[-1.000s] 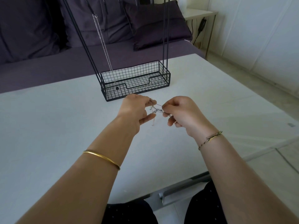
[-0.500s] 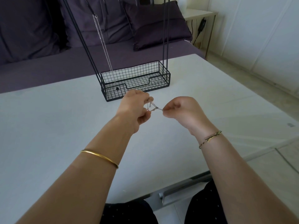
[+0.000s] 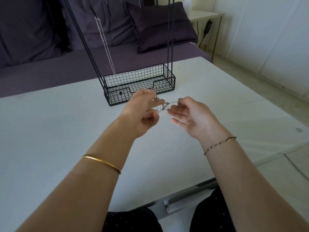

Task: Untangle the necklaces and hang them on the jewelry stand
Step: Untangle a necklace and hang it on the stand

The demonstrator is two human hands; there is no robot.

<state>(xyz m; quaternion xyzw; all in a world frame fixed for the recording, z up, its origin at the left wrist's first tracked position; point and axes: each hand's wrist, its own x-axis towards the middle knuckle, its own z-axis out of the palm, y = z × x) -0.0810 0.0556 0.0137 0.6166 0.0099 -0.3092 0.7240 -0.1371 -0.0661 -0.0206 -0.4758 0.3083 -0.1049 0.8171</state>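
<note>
At mid-frame the left hand (image 3: 142,113) pinches the knotted necklaces (image 3: 164,105) between thumb and curled fingers. The right hand (image 3: 194,114), palm turned up, nips a strand of them between thumb and forefinger, its other fingers loose, so the knot hangs between both hands above the table (image 3: 50,131). Just behind the hands, at upper centre, sits the stand (image 3: 133,76) with its wire basket base; one chain (image 3: 107,47) already hangs from it at upper left, its pendant down in the basket, and a sofa (image 3: 41,67) fills the top left.
</note>
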